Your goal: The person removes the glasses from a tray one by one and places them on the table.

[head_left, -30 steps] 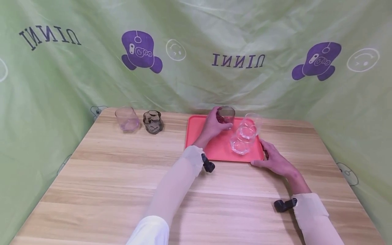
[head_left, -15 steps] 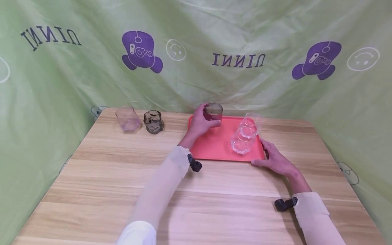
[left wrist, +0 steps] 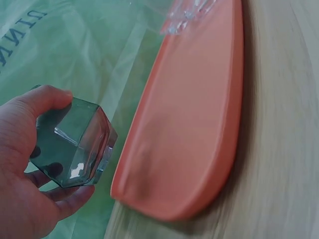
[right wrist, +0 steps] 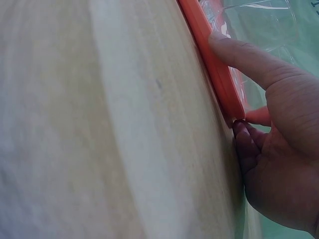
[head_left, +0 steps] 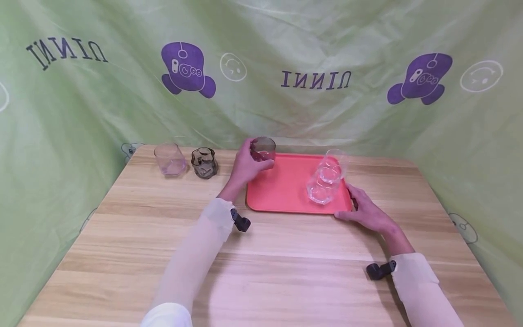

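My left hand (head_left: 246, 165) grips a dark tinted glass (head_left: 263, 149) by its side, thumb and fingers around it. In the left wrist view the faceted glass (left wrist: 75, 142) is held up off the tray, by its left end. A red rectangular tray (head_left: 282, 186) lies on the table. Two clear glasses stand on its right part, the nearer glass (head_left: 320, 193) partly overlapping the farther glass (head_left: 332, 170). At the tray's front right corner my right hand (head_left: 365, 212) holds the rim, thumb along the front edge and fingers at the side. The right wrist view shows this corner (right wrist: 232, 102) close up.
Left of the tray, a pale purple-tinted glass (head_left: 170, 161) and a wavy dark grey glass (head_left: 204, 163) stand near the back edge of the wooden table (head_left: 286, 268). A green printed curtain (head_left: 253, 109) hangs right behind and along the sides.
My left hand has carried the dark glass leftward from the middle of the tray to its back left corner. The right hand stays at the tray corner.
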Action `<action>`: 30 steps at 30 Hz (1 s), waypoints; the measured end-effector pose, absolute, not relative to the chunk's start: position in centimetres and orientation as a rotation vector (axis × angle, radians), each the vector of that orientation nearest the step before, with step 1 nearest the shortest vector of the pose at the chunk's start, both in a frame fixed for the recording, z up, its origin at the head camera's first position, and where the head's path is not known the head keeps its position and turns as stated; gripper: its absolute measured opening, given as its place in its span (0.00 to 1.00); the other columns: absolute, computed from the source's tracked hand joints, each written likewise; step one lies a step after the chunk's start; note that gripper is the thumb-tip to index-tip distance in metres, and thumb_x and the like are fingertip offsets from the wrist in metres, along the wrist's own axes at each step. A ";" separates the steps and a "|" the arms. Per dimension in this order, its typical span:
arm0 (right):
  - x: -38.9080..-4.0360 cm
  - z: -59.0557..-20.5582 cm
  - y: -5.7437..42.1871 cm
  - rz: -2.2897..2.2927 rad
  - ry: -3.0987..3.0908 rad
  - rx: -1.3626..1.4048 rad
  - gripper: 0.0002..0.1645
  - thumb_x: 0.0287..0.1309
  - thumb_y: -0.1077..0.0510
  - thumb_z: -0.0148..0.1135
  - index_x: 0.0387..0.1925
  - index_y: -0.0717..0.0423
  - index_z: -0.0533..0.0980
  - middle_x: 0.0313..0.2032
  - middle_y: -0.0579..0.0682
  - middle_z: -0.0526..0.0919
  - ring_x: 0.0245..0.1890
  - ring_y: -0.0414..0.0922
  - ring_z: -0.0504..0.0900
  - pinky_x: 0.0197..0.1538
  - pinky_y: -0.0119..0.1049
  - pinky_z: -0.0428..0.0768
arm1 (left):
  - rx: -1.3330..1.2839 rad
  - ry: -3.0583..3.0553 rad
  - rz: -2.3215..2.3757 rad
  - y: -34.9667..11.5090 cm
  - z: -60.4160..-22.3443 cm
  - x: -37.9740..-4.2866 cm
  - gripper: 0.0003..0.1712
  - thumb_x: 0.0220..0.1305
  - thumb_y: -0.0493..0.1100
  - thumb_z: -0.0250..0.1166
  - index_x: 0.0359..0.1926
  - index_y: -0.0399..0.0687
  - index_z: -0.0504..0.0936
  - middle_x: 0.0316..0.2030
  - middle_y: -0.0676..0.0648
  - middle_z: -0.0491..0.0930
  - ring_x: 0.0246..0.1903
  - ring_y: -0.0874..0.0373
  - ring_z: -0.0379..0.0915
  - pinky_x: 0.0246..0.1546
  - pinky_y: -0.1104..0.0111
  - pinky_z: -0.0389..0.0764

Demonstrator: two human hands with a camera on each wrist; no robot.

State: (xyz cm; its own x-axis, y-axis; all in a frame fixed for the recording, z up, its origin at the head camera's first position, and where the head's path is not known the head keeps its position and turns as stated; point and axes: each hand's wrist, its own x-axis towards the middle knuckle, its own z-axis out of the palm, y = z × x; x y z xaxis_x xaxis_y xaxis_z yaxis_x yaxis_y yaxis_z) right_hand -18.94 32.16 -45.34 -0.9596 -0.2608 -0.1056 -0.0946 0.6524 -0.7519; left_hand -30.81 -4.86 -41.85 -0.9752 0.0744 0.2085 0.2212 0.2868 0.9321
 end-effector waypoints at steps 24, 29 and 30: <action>-18.9 -45.4 32.1 -1.200 2.663 -0.296 0.68 0.58 0.45 0.76 0.83 0.54 0.40 0.74 0.68 0.50 0.72 0.68 0.52 0.68 0.71 0.59 | -0.143 -2.433 -1.714 -9.3 -42.8 -31.0 0.52 0.54 0.41 0.80 0.75 0.40 0.61 0.64 0.34 0.69 0.59 0.43 0.71 0.62 0.55 0.73; -19.0 -45.3 32.1 -1.194 2.666 -0.294 0.68 0.58 0.45 0.76 0.83 0.54 0.40 0.75 0.68 0.50 0.72 0.67 0.52 0.68 0.70 0.60 | -0.131 -2.435 -1.707 -9.9 -42.9 -31.1 0.52 0.54 0.42 0.80 0.75 0.38 0.62 0.62 0.33 0.71 0.57 0.44 0.72 0.61 0.55 0.75; -19.0 -45.3 32.1 -1.191 2.667 -0.293 0.68 0.58 0.45 0.76 0.83 0.54 0.40 0.75 0.68 0.50 0.72 0.67 0.52 0.68 0.70 0.60 | -0.125 -2.439 -1.697 -10.1 -42.9 -31.1 0.52 0.54 0.42 0.80 0.74 0.38 0.62 0.62 0.34 0.71 0.57 0.44 0.72 0.61 0.55 0.75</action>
